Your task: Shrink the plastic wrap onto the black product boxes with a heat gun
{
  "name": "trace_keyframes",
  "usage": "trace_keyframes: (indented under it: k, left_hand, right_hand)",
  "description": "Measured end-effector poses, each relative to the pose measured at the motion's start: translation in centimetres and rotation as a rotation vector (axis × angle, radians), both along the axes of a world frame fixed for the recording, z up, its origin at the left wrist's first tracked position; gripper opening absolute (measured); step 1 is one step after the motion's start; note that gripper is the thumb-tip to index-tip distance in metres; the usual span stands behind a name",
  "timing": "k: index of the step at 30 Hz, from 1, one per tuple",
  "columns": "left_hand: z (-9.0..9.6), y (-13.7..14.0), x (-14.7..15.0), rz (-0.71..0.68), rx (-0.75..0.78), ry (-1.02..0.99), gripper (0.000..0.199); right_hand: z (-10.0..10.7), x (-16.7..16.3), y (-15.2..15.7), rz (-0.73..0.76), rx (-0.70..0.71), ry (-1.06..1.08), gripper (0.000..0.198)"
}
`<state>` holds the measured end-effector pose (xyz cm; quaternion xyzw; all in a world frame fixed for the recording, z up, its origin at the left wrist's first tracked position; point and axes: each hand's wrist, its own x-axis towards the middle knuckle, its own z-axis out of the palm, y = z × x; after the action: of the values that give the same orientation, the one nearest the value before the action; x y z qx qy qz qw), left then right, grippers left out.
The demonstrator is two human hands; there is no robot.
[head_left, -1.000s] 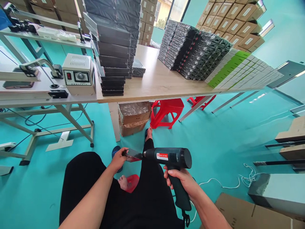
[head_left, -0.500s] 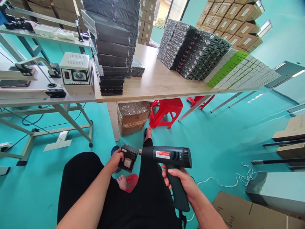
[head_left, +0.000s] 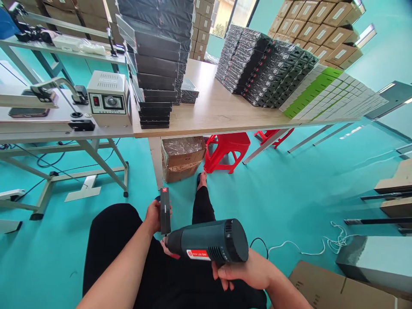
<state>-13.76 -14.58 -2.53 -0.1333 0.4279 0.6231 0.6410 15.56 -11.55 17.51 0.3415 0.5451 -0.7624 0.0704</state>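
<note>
My left hand [head_left: 154, 216] grips a small black box [head_left: 165, 211], which stands with a narrow side facing me and a red label at its far end. My right hand [head_left: 243, 270] is wrapped round the handle of a dark green heat gun [head_left: 206, 242] with a red and white label. The gun's nozzle points left, close to the near end of the box; whether they touch I cannot tell. Most of the handle is hidden beneath the gun's body. Both hands are above my lap.
Ahead is a wooden table [head_left: 209, 116] bearing a tall stack of black boxes [head_left: 157, 64] and several wrapped stacks [head_left: 247, 60]. A sealing machine's control box [head_left: 108, 96] stands left. Beneath are a red stool [head_left: 228, 148] and a carton [head_left: 183, 159]. A white cable [head_left: 299, 252] lies on the floor.
My left hand has turned the box from its windowed face to a narrow side. The heat gun has moved left and down, its rear now tipped towards me.
</note>
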Motion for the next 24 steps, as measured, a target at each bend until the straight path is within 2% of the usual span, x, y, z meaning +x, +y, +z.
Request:
trace_keyframes:
  k: [3, 6, 8, 12, 14, 17, 20, 24]
  left_hand:
    - [0.8, -0.4, -0.2, -0.059, 0.160, -0.107, 0.047]
    - [1.9, -0.6, -0.2, -0.054, 0.314, -0.169, 0.066]
    - [2.4, -0.5, 0.0, -0.072, 0.375, -0.122, 0.067]
    - [2.0, -0.1, 0.9, -0.169, 0.292, 0.166, 0.041]
    - [1.6, 0.1, 1.4, -0.195, 0.245, 0.388, 0.040]
    - [1.4, 0.3, 1.8, -0.255, 0.254, 0.660, 0.042]
    - [1.5, 0.2, 1.6, -0.314, 0.271, 0.837, 0.029]
    - [0.8, 0.2, 1.1, -0.375, 0.272, 1.119, 0.016]
  right_hand:
    - [-0.1, 1.0, -0.2, 0.005, 0.003, -0.050, 0.016]
    - [-0.9, 1.7, -0.1, -0.173, -0.042, -0.011, 0.026]
    - [-1.6, 2.0, 0.2, -0.313, -0.053, 0.004, 0.031]
    - [-2.5, 2.4, 1.3, -0.540, -0.066, 0.009, 0.028]
    - [-2.7, 2.7, 2.0, -0.639, -0.097, 0.023, 0.027]
    - [-3.0, 3.1, 2.7, -0.762, -0.156, 0.049, 0.025]
    - [-3.1, 3.5, 3.1, -0.812, -0.171, 0.056, 0.025]
    - [-2.9, 3.7, 3.2, -0.795, -0.178, 0.082, 0.025]
